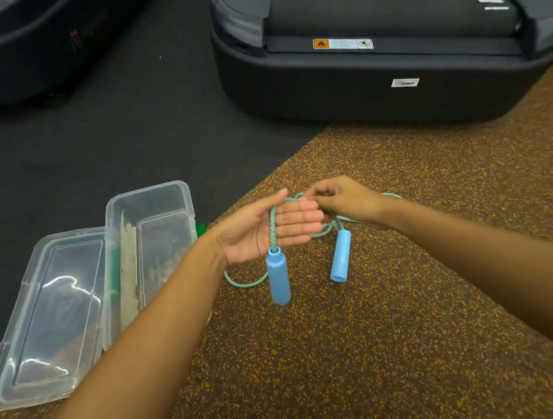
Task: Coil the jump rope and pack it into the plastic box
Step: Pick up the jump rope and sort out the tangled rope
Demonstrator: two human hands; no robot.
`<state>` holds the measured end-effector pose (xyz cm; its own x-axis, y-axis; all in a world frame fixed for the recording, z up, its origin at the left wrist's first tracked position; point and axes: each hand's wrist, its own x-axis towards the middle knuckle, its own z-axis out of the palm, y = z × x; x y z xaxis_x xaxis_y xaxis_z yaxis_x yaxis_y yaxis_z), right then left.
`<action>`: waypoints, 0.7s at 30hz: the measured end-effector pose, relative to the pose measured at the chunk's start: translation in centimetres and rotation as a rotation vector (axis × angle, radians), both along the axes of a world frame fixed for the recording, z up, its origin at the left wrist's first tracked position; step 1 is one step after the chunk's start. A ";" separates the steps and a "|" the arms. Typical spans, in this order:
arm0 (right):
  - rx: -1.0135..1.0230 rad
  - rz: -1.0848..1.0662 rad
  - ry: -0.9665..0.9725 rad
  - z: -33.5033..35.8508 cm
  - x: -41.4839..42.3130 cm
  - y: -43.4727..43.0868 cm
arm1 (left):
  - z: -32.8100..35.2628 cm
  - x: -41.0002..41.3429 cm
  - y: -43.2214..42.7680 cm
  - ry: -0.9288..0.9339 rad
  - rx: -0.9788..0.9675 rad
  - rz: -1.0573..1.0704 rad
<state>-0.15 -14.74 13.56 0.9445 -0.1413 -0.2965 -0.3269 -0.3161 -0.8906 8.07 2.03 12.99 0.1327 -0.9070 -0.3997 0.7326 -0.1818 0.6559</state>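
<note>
coiling just starting | left hand (253,232) open, jump rope (272,225) draped across palm | right hand (343,201) pinching cord | next: wrap loops round left fingers | plastic box (150,203) open nearby

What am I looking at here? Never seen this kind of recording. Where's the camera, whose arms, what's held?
No robot: one head-worn camera looks down at a person's bare arms. The left hand is open, the rope draped across it, one blue handle dangling below. The right hand pinches the rope just beyond the left fingers. The other handle and loose loops lie on the speckled floor mat. The clear plastic box sits open on the left, lid beside it. Dark gym equipment stands behind.
</note>
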 end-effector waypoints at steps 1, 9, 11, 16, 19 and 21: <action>0.002 0.023 0.015 0.0 -0.3 -0.1 | 0.1 0.3 0.1 0.007 -0.023 0.033; -0.013 0.264 0.293 -0.6 -2.1 -0.1 | 0.5 3.1 1.6 0.071 -0.181 0.391; -0.004 0.308 0.312 -0.4 -1.9 0.7 | 0.4 3.3 1.8 0.077 -0.191 0.414; -0.127 0.421 0.233 0.8 -1.1 4.0 | -0.1 3.2 1.6 0.132 -0.232 0.463; -0.192 0.462 0.157 1.9 -0.6 5.4 | -0.2 3.3 1.4 0.142 -0.225 0.466; -0.255 0.502 0.119 2.6 -0.3 5.8 | -0.3 3.3 1.4 0.152 -0.212 0.443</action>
